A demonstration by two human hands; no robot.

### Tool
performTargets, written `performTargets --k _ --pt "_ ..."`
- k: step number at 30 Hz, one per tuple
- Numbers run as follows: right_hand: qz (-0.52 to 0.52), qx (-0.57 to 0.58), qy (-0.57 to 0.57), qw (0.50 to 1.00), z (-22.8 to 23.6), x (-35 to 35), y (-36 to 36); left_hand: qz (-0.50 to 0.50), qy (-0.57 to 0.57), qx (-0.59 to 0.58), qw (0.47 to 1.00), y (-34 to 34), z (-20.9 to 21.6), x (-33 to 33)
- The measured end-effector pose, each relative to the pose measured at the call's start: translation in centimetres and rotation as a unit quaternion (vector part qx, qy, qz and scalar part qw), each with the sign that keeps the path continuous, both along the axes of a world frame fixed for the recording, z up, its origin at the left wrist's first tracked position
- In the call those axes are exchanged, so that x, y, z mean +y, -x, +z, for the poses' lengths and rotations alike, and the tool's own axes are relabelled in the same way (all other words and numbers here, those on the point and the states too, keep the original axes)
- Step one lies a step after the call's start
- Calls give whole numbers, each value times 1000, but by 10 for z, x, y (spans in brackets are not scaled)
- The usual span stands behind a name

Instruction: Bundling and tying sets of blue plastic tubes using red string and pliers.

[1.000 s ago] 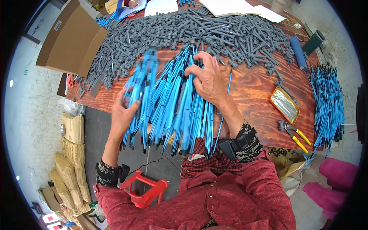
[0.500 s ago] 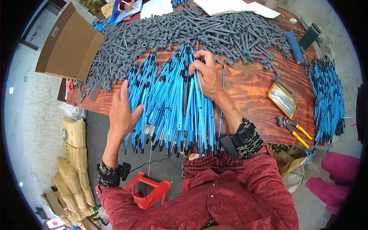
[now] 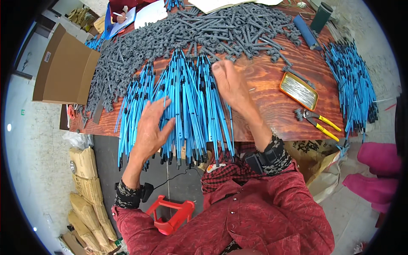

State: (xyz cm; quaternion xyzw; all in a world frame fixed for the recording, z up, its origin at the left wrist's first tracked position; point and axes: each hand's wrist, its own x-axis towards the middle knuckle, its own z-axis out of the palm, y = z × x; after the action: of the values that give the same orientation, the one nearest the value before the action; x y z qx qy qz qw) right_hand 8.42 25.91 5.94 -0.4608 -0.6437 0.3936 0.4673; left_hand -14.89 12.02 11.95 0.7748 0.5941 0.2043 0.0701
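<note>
Across the near edge of the wooden table (image 3: 274,112), blue rods (image 3: 180,97) fan out in loose bunches, black ends overhanging. Left hand (image 3: 152,127) is over them, thumb and fingers apart. Right hand (image 3: 231,87) is at the rods' upper right; can't tell if it grips. Grey fittings (image 3: 204,29) are piled beyond; orange-rimmed tray (image 3: 297,100) and yellow-handled pliers (image 3: 327,132) sit off right.

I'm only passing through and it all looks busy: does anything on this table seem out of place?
One grey plastic fitting lies beside the yellow-handled pliers, apart from the heap of grey fittings, so it looks stray, though perhaps deliberately.
</note>
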Motion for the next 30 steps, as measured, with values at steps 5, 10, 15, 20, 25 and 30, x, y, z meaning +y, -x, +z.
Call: performTargets --k 5,10,15,20,25,30 --pt "71 -67 21 995 13 7 4 -47 -24 -49 997 -23 -12 -4" --pt "116 -366 69 921 46 7 56 -111 -76 -25 991 -38 -22 -7" --pt "20 -337 49 940 31 10 56 -126 19 -93 987 -8 -4 -10" --pt "-38 -234 81 968 0 33 33 39 -75 65 994 14 -28 -4" --pt "-38 -183 34 982 3 30 7 51 -64 93 992 34 -35 -5" --pt "-20 -222 31 974 1 34 -9 12 -20 75 997 29 -4 -14"
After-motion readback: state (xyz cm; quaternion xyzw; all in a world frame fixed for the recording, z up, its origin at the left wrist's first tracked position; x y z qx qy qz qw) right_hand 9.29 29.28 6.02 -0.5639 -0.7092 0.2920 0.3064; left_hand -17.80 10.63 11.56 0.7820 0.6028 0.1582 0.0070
